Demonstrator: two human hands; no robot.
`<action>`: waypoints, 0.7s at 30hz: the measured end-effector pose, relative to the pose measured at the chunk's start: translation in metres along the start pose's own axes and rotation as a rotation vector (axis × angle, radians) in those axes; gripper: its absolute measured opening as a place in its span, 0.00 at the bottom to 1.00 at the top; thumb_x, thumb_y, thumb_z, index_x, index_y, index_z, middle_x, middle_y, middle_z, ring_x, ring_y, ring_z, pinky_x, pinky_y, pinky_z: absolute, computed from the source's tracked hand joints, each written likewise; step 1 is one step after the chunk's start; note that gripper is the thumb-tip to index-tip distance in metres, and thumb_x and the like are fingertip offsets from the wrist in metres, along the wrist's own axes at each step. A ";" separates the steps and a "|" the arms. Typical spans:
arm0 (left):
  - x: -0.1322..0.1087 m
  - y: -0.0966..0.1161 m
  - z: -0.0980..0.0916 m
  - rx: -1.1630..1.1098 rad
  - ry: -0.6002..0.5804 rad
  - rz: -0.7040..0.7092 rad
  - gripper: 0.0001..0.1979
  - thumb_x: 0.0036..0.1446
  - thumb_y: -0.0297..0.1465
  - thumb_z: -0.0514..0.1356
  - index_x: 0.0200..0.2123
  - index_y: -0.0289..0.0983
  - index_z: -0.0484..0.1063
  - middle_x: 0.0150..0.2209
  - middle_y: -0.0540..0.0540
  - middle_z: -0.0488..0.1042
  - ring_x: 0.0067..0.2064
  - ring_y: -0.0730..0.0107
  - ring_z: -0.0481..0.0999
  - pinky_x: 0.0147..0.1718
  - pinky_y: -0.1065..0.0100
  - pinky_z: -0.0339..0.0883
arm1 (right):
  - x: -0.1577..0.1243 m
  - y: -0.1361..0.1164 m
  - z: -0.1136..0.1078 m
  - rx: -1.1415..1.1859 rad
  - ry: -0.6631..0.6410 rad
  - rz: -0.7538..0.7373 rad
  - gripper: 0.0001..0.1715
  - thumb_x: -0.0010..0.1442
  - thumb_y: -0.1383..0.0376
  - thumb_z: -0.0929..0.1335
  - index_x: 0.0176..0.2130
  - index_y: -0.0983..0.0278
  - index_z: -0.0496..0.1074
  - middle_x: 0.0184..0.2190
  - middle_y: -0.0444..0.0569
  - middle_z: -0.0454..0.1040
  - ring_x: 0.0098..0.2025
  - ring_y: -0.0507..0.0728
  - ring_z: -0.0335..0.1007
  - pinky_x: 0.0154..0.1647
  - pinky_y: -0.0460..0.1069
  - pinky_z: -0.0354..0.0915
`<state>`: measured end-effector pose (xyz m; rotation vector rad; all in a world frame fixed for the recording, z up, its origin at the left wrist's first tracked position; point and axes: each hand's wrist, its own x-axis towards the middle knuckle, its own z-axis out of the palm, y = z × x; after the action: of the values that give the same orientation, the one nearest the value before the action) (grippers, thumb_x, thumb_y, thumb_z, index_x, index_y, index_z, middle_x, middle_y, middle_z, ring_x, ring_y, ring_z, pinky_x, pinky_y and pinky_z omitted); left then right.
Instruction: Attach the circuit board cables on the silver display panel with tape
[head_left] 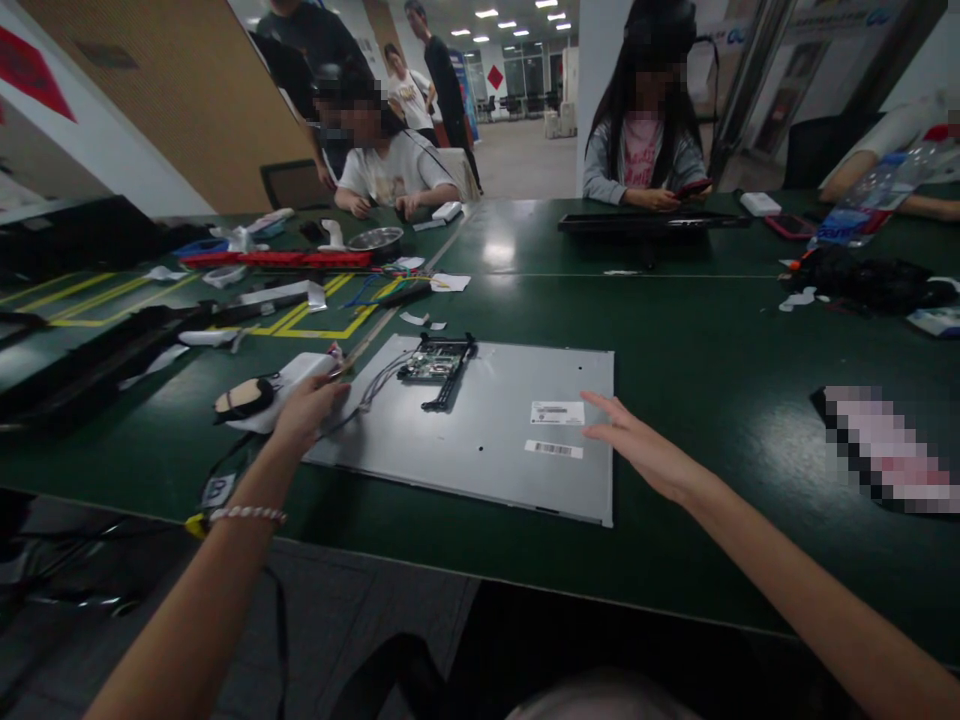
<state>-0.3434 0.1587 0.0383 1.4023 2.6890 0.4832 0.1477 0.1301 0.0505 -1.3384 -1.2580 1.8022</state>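
Note:
A flat grey display panel (pixel 517 480) lies back-side up on the green table, with two white labels (pixel 556 413) near its right edge. A small circuit board with black brackets (pixel 436 362) rests on its upper left part, and thin cables (pixel 379 385) run from it to the left. My left hand (pixel 309 408) is at the panel's left edge, beside the cables; its fingers are partly stretched and hold nothing I can see. Over the right edge, by the labels, my right hand (pixel 645 450) is open, fingers apart. Whether either hand touches the panel is unclear.
Left of my left hand lies a white item with a dark and beige end (pixel 247 400). Black frame parts (pixel 90 375), a red strip (pixel 277 258) and scraps fill the far left. A dark flat screen (pixel 652 222), a bottle (pixel 855 205) and people are across the table.

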 end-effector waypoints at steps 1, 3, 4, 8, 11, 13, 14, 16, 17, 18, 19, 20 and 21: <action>-0.001 0.001 0.000 -0.054 -0.032 -0.015 0.18 0.59 0.39 0.50 0.48 0.38 0.68 0.38 0.54 0.80 0.37 0.74 0.74 0.33 0.73 0.63 | -0.001 0.000 -0.003 0.054 -0.010 -0.012 0.35 0.56 0.62 0.69 0.61 0.55 0.63 0.70 0.46 0.48 0.71 0.63 0.38 0.70 0.60 0.38; -0.008 0.005 -0.002 -0.197 -0.084 -0.060 0.18 0.60 0.36 0.50 0.51 0.38 0.65 0.41 0.52 0.80 0.40 0.73 0.75 0.35 0.72 0.64 | -0.002 0.002 -0.012 0.158 -0.022 -0.043 0.31 0.57 0.62 0.68 0.59 0.55 0.65 0.66 0.48 0.57 0.67 0.63 0.52 0.67 0.60 0.49; -0.013 0.008 -0.003 -0.294 -0.107 -0.096 0.18 0.61 0.35 0.50 0.53 0.38 0.64 0.42 0.51 0.80 0.42 0.73 0.75 0.37 0.71 0.64 | -0.003 0.003 -0.017 0.190 -0.020 -0.054 0.29 0.57 0.61 0.68 0.59 0.55 0.66 0.64 0.48 0.60 0.64 0.63 0.57 0.65 0.60 0.53; -0.038 0.023 -0.009 -0.682 -0.216 -0.220 0.23 0.63 0.31 0.53 0.61 0.40 0.55 0.42 0.48 0.79 0.47 0.72 0.74 0.44 0.68 0.64 | -0.011 0.014 -0.038 0.141 0.019 -0.095 0.25 0.58 0.59 0.68 0.55 0.55 0.70 0.62 0.48 0.64 0.62 0.64 0.60 0.64 0.61 0.56; -0.054 0.028 -0.015 -0.787 -0.332 -0.147 0.32 0.64 0.32 0.56 0.66 0.38 0.45 0.46 0.45 0.77 0.49 0.71 0.74 0.49 0.67 0.64 | -0.018 0.021 -0.053 -0.013 0.041 -0.139 0.22 0.58 0.56 0.67 0.52 0.55 0.73 0.61 0.47 0.64 0.64 0.64 0.56 0.65 0.61 0.52; -0.062 0.032 -0.018 -0.812 -0.399 -0.111 0.36 0.64 0.33 0.56 0.68 0.38 0.40 0.50 0.43 0.75 0.49 0.71 0.74 0.51 0.65 0.64 | -0.023 0.024 -0.062 -0.114 0.068 -0.155 0.23 0.59 0.53 0.67 0.52 0.54 0.74 0.62 0.48 0.62 0.66 0.65 0.52 0.66 0.61 0.50; -0.067 0.034 -0.019 -0.813 -0.416 -0.108 0.36 0.64 0.33 0.56 0.68 0.38 0.38 0.51 0.42 0.74 0.50 0.70 0.74 0.52 0.64 0.63 | -0.025 0.025 -0.066 -0.158 0.083 -0.152 0.23 0.59 0.52 0.66 0.52 0.54 0.74 0.63 0.48 0.61 0.67 0.66 0.50 0.66 0.62 0.49; -0.076 0.040 -0.021 -0.802 -0.443 -0.101 0.38 0.64 0.35 0.57 0.69 0.39 0.37 0.54 0.42 0.72 0.52 0.70 0.72 0.55 0.63 0.62 | -0.029 0.027 -0.073 -0.248 0.118 -0.131 0.24 0.59 0.50 0.65 0.53 0.54 0.74 0.64 0.49 0.59 0.69 0.67 0.45 0.67 0.64 0.47; -0.081 0.044 -0.021 -0.794 -0.452 -0.096 0.39 0.64 0.35 0.57 0.69 0.39 0.36 0.56 0.42 0.71 0.54 0.69 0.71 0.56 0.63 0.61 | -0.031 0.028 -0.076 -0.298 0.137 -0.116 0.25 0.59 0.50 0.65 0.53 0.54 0.74 0.65 0.49 0.58 0.70 0.68 0.42 0.67 0.65 0.46; -0.086 0.048 -0.021 -0.786 -0.457 -0.087 0.40 0.64 0.36 0.58 0.69 0.39 0.36 0.57 0.42 0.70 0.56 0.68 0.70 0.58 0.63 0.60 | -0.033 0.029 -0.079 -0.349 0.155 -0.105 0.25 0.59 0.49 0.64 0.53 0.53 0.74 0.65 0.49 0.57 0.70 0.69 0.41 0.67 0.66 0.45; -0.092 0.052 -0.021 -0.778 -0.458 -0.074 0.40 0.63 0.37 0.58 0.69 0.39 0.37 0.59 0.42 0.68 0.57 0.67 0.69 0.58 0.62 0.59 | -0.035 0.030 -0.082 -0.398 0.170 -0.100 0.26 0.60 0.49 0.64 0.53 0.53 0.74 0.66 0.49 0.56 0.70 0.70 0.40 0.67 0.67 0.45; -0.097 0.055 -0.020 -0.765 -0.456 -0.051 0.40 0.63 0.37 0.58 0.69 0.39 0.38 0.61 0.42 0.66 0.58 0.66 0.68 0.59 0.62 0.59 | -0.037 0.031 -0.085 -0.439 0.179 -0.104 0.26 0.60 0.48 0.64 0.53 0.53 0.74 0.66 0.48 0.55 0.70 0.70 0.40 0.67 0.67 0.45; -0.101 0.058 -0.019 -0.734 -0.434 -0.031 0.40 0.62 0.38 0.59 0.69 0.40 0.40 0.61 0.43 0.66 0.58 0.65 0.68 0.59 0.62 0.59 | -0.039 0.032 -0.088 -0.473 0.181 -0.115 0.26 0.60 0.48 0.63 0.53 0.52 0.74 0.67 0.48 0.55 0.70 0.70 0.41 0.67 0.67 0.46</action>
<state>-0.2428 0.1031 0.0658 1.0792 1.8886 0.9139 0.2464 0.1153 0.0314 -1.5955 -1.6853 1.3162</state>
